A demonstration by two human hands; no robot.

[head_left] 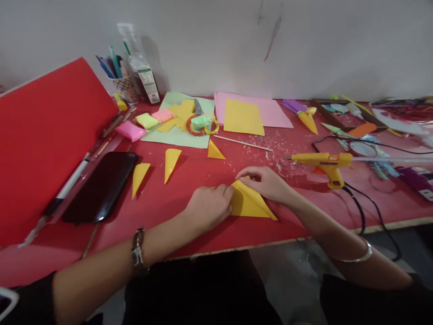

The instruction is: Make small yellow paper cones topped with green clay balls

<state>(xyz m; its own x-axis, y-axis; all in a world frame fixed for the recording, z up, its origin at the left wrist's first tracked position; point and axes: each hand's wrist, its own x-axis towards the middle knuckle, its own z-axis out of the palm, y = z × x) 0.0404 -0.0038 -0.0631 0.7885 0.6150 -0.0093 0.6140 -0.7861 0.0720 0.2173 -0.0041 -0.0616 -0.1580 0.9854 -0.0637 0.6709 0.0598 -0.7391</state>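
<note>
Near the front edge of the red table, a folded piece of yellow paper [248, 202] lies between my hands. My left hand [210, 205] is closed on its left side, with the fingers curled in. Over the paper's top edge, my right hand [262, 181] pinches it between thumb and fingers. Just beyond stands a small yellow paper cone [214, 150]. To the left lie two more rolled yellow paper cones, one [172, 163] nearer the middle and another [140, 178] by the black phone [101, 187].
A yellow glue gun [323, 159] with its black cord lies at right. Behind are a yellow sheet [242, 118] on pink paper, a thin stick [243, 143], scissors [203, 125] and paper scraps. A red board [54, 149] leans at left, near a bottle [144, 72] and pen cup [125, 88].
</note>
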